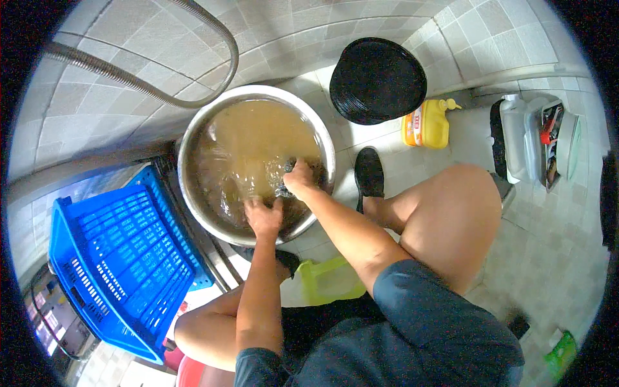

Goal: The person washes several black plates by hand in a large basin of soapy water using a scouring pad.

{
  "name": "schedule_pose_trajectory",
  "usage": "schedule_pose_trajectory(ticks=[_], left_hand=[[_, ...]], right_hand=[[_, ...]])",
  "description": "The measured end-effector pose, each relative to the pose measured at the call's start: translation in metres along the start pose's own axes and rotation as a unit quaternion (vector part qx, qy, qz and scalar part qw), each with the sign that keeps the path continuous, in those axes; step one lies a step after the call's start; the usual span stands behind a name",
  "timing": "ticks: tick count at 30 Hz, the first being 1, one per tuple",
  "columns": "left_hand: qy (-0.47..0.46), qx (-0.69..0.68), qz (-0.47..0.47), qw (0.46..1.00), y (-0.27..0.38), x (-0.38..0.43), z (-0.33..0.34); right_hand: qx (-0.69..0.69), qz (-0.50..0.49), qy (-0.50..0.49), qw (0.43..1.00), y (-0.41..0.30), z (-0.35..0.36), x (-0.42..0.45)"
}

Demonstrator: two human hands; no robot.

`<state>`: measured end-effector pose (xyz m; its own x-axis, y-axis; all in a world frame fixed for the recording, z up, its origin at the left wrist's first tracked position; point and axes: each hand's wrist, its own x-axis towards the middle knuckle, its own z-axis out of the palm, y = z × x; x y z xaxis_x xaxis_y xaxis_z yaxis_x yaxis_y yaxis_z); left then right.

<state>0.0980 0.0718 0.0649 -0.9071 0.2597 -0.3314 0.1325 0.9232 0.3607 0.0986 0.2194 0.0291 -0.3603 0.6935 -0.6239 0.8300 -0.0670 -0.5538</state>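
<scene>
A wide round metal basin (256, 91) full of murky brown water (261, 126) stands on the tiled floor before me. My right hand (300, 178) is at the water's surface on the basin's right side. Its fingers are closed on a dark, curly scourer (281, 190) that looks like steel wool, with bubbles beside it. My left hand (263, 216) reaches over the near rim, fingertips dipping into the water and thumb apart. Whether it touches something under the surface is hidden by the cloudy water.
Left of the basin stands a blue slatted plastic crate (130, 261). A flexible metal hose (193, 102) curves over the far left rim. Beyond my right shoe (370, 169) are a stack of black round trays (379, 77) and a yellow detergent jug (435, 126). Plastic containers (515, 140) stand farther right.
</scene>
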Motion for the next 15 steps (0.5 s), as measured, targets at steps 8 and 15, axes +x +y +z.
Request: schedule_pose_trajectory(ticks=[8,15], left_hand=[[0.025,0.012,0.112,0.993,0.026,-0.022,-0.032],[0.132,-0.101,0.069,0.984,0.033,-0.022,-0.049]], right_hand=[[-0.045,-0.022,-0.115,0.992,-0.082,-0.073,-0.060],[-0.013,-0.164,-0.129,0.978,-0.113,-0.080,-0.071]])
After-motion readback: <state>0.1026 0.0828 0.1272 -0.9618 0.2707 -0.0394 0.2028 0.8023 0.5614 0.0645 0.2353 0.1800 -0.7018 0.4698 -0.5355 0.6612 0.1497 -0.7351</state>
